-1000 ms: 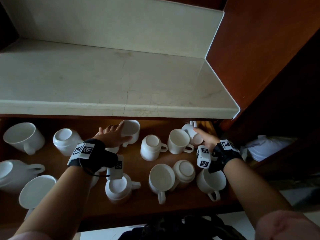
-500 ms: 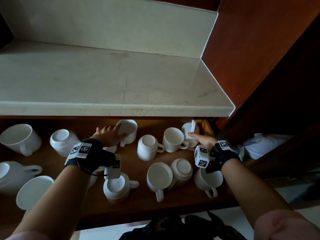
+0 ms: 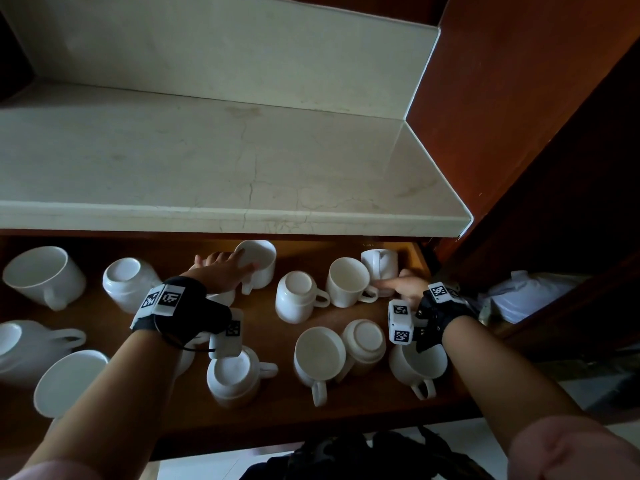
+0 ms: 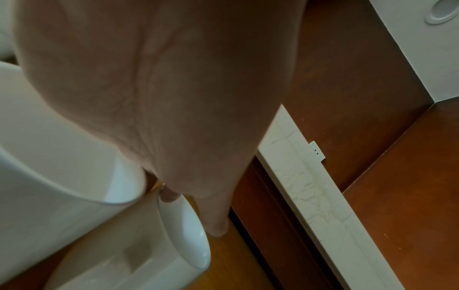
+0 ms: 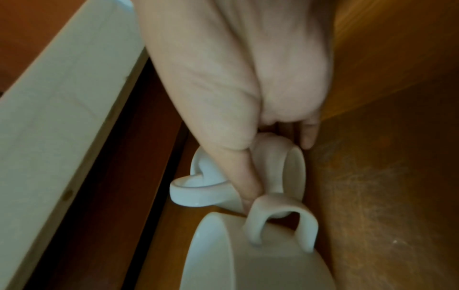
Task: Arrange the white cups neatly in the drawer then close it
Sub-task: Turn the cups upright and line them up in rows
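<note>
Several white cups lie scattered in the open wooden drawer [image 3: 346, 410], some upright, some upside down, some on their sides. My left hand [image 3: 244, 261] reaches to the back and grips the rim of one cup [image 3: 263, 271]. The left wrist view shows thumb and finger straddling that cup's [image 4: 149, 264] rim. My right hand [image 3: 391, 284] holds a cup [image 3: 381, 265] in the back right corner. In the right wrist view, thumb and fingers pinch this cup [image 5: 293, 172], which lies on its side next to another cup [image 5: 248, 264].
A pale marble counter [image 3: 242, 168] overhangs the drawer's back. A dark wooden cabinet side [image 3: 519, 98] rises on the right, close to the drawer's right wall. A white bundle [image 3: 530, 296] lies in the shadowed space beyond it. More cups fill the drawer's left end.
My right hand has drawn back off the corner cup's top to its near side, and that cup has turned. My left hand keeps its hold at the back.
</note>
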Tool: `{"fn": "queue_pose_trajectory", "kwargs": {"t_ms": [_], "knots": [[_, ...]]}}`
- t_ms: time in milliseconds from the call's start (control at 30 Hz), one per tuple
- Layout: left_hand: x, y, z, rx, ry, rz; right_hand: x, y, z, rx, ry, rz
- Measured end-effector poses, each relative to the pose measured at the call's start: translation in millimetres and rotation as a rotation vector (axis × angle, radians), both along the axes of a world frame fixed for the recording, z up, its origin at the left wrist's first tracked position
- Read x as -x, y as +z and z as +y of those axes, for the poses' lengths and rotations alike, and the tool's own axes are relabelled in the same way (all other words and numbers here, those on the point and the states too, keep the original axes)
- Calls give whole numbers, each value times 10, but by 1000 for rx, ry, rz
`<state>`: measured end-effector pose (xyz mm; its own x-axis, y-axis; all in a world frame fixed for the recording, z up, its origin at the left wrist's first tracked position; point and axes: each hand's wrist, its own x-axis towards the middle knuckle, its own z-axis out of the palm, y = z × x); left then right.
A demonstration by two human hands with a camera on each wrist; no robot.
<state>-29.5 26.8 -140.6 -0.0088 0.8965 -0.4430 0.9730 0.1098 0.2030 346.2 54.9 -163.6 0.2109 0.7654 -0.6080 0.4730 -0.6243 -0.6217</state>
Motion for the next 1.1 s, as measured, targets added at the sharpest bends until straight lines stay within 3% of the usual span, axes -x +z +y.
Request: {"fn": "queue_pose_trajectory", "kwargs": {"t_ms": [67,200,567,733,933,1033,1100], "knots": [[8,-7,8,10,-18,14,-31,-158,98,-20,30,-59],[22,-1,3,17,-38,18,219,143,-31,-29,78,-222],[-12,21,-1,15,4,3,197,93,60,-313,137,-189],[-13,25,-7,9,-62,22,213,87,103,-292,265,-207],[-13,25,-6,16,-92,53,293,192,96,-248,234,-286],[-18,36,-18,23,-97,52,271,260,105,-211,333,-423],[-25,47,-27,29,-97,54,260,352,84,-196,478,-671]]}}
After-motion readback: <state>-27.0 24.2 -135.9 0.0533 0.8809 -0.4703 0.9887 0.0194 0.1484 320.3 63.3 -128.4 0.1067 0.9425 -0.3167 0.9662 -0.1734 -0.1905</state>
